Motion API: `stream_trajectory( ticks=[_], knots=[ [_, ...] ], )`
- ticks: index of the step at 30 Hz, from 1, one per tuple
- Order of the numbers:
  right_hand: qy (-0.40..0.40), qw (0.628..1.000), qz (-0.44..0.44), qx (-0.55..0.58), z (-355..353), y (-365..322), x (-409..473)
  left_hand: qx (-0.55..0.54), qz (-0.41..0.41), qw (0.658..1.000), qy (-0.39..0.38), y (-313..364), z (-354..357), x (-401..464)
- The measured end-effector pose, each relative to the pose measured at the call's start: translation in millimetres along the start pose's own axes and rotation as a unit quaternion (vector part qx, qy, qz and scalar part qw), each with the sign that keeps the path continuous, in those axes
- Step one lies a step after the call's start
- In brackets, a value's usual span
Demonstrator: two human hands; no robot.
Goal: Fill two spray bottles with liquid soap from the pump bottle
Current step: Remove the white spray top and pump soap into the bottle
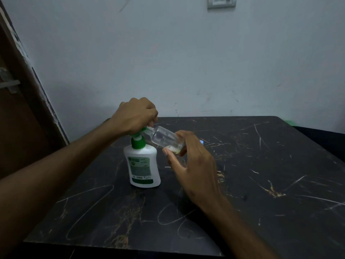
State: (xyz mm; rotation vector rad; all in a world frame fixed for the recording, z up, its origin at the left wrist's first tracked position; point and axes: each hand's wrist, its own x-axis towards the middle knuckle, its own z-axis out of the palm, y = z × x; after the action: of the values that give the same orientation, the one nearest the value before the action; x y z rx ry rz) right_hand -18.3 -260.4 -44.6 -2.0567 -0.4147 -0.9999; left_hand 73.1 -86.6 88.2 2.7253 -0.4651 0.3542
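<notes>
The left hand (135, 114) is curling over the pump bottle (142, 163) head; the right hand (190, 165) is pinching a tilted clear bottle (165, 138) at its nozzle.

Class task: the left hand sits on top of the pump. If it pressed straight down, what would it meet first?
The left hand already rests on the green pump head of the soap bottle, so it would drive that down first.

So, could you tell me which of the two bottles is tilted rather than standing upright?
The small clear spray bottle, held tilted in the right hand; the white pump bottle stands upright on the table.
</notes>
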Motion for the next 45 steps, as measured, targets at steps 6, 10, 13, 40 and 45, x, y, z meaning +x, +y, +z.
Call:
stream_trajectory(
  ticks=[6, 10, 13, 40, 45],
  knots=[
    [0.004, 1.0, 0.003, 0.003, 0.3, 0.6, -0.2, -0.015, -0.008, 1.0, -0.003, -1.0, -0.8, 1.7],
    [0.003, 1.0, 0.002, 0.005, 0.3, 0.7, -0.5, 0.001, -0.011, 1.0, -0.002, 0.7, -0.3, -1.8],
    [0.002, 1.0, 0.0, 0.009, 0.4, 0.5, -0.9, 0.03, 0.001, 0.999, 0.013, 5.2, -6.3, -1.3],
    [-0.004, 1.0, -0.002, -0.004, -1.0, 1.1, 0.3, 0.016, 0.008, 1.0, 0.013, 4.8, -4.6, -4.1],
    [0.001, 1.0, -0.006, -0.001, -0.2, 1.5, 1.0, 0.015, 0.014, 1.0, 0.012, 6.0, -3.7, -4.2]
  ],
)
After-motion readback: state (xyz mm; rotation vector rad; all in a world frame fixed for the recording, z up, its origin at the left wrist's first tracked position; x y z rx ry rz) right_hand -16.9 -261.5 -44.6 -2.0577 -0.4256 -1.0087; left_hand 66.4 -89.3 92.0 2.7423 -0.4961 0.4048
